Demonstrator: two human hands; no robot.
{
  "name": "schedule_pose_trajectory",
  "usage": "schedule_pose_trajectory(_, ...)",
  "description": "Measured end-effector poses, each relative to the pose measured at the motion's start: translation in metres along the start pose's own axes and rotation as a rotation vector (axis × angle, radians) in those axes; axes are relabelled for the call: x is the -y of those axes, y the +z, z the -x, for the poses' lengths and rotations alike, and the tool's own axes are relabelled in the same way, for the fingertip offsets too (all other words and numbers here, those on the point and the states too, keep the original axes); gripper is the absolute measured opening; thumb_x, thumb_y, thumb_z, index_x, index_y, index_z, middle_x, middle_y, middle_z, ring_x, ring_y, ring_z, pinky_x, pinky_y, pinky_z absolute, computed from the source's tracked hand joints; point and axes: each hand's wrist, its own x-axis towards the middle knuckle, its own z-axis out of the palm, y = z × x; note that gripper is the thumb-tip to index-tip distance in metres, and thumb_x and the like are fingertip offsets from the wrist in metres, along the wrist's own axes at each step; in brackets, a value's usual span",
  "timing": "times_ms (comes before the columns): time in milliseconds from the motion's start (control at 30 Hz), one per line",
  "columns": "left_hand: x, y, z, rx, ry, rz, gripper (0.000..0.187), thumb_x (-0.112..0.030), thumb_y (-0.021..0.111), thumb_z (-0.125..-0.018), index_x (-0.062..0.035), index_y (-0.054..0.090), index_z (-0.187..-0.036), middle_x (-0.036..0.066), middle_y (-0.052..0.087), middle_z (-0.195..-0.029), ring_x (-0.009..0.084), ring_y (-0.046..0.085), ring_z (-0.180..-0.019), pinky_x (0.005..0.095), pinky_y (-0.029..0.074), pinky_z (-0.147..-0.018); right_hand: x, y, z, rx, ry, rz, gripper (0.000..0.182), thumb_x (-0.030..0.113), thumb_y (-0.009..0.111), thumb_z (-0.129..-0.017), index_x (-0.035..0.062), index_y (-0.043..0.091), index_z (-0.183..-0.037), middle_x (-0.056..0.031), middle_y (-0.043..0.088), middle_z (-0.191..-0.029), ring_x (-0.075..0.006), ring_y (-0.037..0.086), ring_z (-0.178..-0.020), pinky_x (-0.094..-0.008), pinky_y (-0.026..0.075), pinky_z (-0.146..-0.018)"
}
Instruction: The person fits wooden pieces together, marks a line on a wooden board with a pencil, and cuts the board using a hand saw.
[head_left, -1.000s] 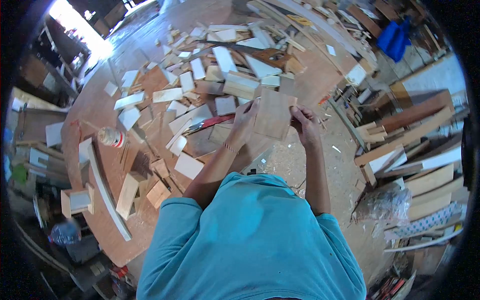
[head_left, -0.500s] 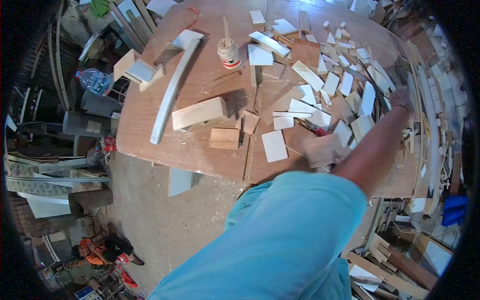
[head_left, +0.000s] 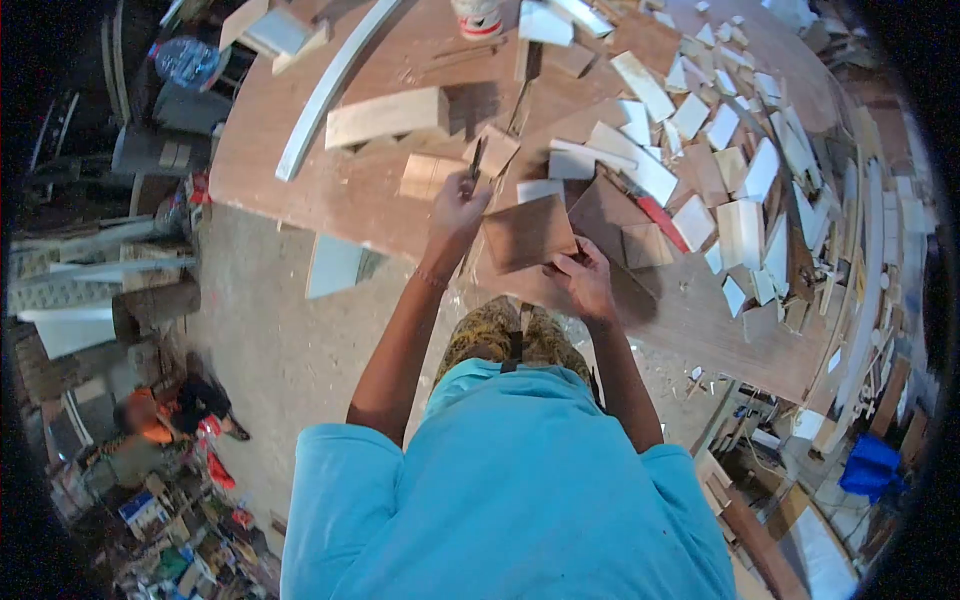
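My left hand (head_left: 460, 212) is closed on a dark, slim pencil-like tool (head_left: 477, 158), which points away from me over the table. Between the fingers of my right hand (head_left: 585, 275) is the right edge of a brown square board (head_left: 530, 234), tilted above the table's front edge. Just beyond my left hand lie a small light wood block (head_left: 427, 176) and another small wood piece (head_left: 497, 150). Behind them rests a long pale wood block (head_left: 388, 117). A red-handled tool (head_left: 662, 222) lies to the right of the board.
White and brown offcuts (head_left: 690, 116) are heaped on the table (head_left: 262, 165) at the right. A curved white strip (head_left: 335, 85) and a white jar (head_left: 478, 18) are at the back. A person in orange (head_left: 150, 415) is on the floor at the lower left.
My right arm has come back from the far right of the table, and its hand now grips the brown board. My left hand has come into view with the dark tool. The view has tilted down.
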Motion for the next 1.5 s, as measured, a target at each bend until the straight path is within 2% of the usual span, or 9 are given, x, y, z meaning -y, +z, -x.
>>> schedule_pose_trajectory(100, 0.006, -0.02, 0.06, -0.093, -0.403, 0.207, 0.049, -0.024, 0.062, -0.079, 0.0015, 0.043, -0.115, 0.012, 0.054, -0.104, 0.0167, 0.054, -0.091, 0.03, 0.047, -0.073, -0.017, 0.022, 0.0, 0.113, 0.083, -0.169, 0.027, 0.0, 0.055, -0.078, -0.0002, 0.05, -0.105, -0.0079, 0.056, -0.092, -0.0179, 0.057, -0.079, -0.0318, 0.053, -0.068)
schedule_pose_trajectory(200, 0.048, -0.025, 0.079, -0.128, -0.338, 0.636, 0.033, -0.011, 0.06, -0.077, 0.0054, 0.049, -0.103, 0.007, 0.057, -0.085, 0.0108, 0.054, -0.072, 0.0224, 0.045, -0.06, -0.034, 0.042, -0.002, 0.178, 0.139, -0.179, 0.027, 0.002, 0.055, -0.079, -0.0001, 0.05, -0.106, -0.0083, 0.055, -0.091, -0.0175, 0.057, -0.078, -0.032, 0.053, -0.067)
schedule_pose_trajectory(333, 0.073, -0.045, 0.086, -0.211, -0.433, 0.696, 0.025, 0.0, 0.053, -0.079, 0.0038, 0.05, -0.104, 0.009, 0.058, -0.092, 0.0141, 0.057, -0.073, 0.025, 0.048, -0.063, -0.038, 0.063, -0.014, 0.254, 0.204, -0.052, 0.028, 0.006, 0.057, -0.079, -0.0002, 0.05, -0.105, -0.0082, 0.055, -0.092, -0.0166, 0.057, -0.077, -0.0306, 0.052, -0.065)
schedule_pose_trajectory(567, 0.095, -0.107, 0.064, -0.276, -0.424, 0.71, 0.02, -0.001, 0.051, -0.08, 0.0017, 0.053, -0.1, 0.008, 0.06, -0.089, 0.0165, 0.06, -0.077, 0.0307, 0.052, -0.065, -0.064, 0.105, -0.076, -0.083, 0.07, 0.104, 0.029, 0.011, 0.058, -0.081, 0.0008, 0.052, -0.107, -0.0043, 0.055, -0.09, -0.0131, 0.054, -0.077, -0.0269, 0.049, -0.062)
schedule_pose_trajectory(800, 0.136, -0.145, 0.038, -0.122, -0.393, 0.383, 0.021, 0.0, 0.053, -0.078, 0.0049, 0.054, -0.099, 0.01, 0.06, -0.09, 0.017, 0.06, -0.073, 0.0292, 0.051, -0.063, -0.088, 0.16, -0.116, -0.076, -0.073, 0.256, 0.018, 0.01, 0.058, -0.079, 0.0023, 0.058, -0.095, -0.0029, 0.055, -0.082, -0.0126, 0.054, -0.073, -0.0269, 0.047, -0.062)
schedule_pose_trajectory(967, 0.156, -0.137, 0.034, -0.079, -0.507, 0.523, 0.023, 0.002, 0.058, -0.073, 0.0057, 0.057, -0.095, 0.009, 0.061, -0.086, 0.0152, 0.057, -0.071, 0.0275, 0.047, -0.062, -0.06, 0.155, -0.12, -0.394, -0.674, 0.917, 0.015, 0.01, 0.061, -0.072, 0.0002, 0.057, -0.082, -0.0169, 0.059, -0.077, -0.031, 0.057, -0.074, -0.0358, 0.044, -0.064)
schedule_pose_trajectory(1133, 0.163, -0.113, 0.035, -0.145, -0.43, 0.583, 0.021, 0.0, 0.059, -0.073, 0.0049, 0.058, -0.094, 0.01, 0.062, -0.085, 0.0157, 0.058, -0.072, 0.0274, 0.047, -0.062, -0.032, 0.143, -0.133, -0.392, -0.538, 1.277, 0.02, 0.01, 0.065, -0.068, -0.0011, 0.053, -0.081, -0.0178, 0.059, -0.077, -0.0326, 0.058, -0.076, -0.0382, 0.045, -0.065)
schedule_pose_trajectory(1367, 0.131, -0.089, 0.039, -0.424, -0.295, -0.172, 0.03, -0.013, 0.067, -0.062, 0.006, 0.059, -0.084, 0.022, 0.061, -0.078, 0.0347, 0.06, -0.073, 0.0381, 0.047, -0.067, -0.02, 0.139, -0.139, -0.198, -0.539, 1.361, 0.03, 0.009, 0.066, -0.065, -0.0028, 0.051, -0.088, -0.0229, 0.059, -0.084, -0.0355, 0.059, -0.08, -0.0418, 0.046, -0.07)
schedule_pose_trajectory(1500, 0.106, -0.094, 0.041, -0.398, -0.252, -0.287, 0.026, -0.013, 0.061, -0.067, 0.0045, 0.061, -0.087, 0.023, 0.061, -0.079, 0.0344, 0.06, -0.075, 0.0379, 0.047, -0.068, -0.004, 0.11, -0.14, -0.147, -0.56, 1.248, 0.041, 0.011, 0.066, -0.065, -0.0035, 0.048, -0.099, -0.0233, 0.059, -0.086, -0.034, 0.059, -0.082, -0.0393, 0.046, -0.074)
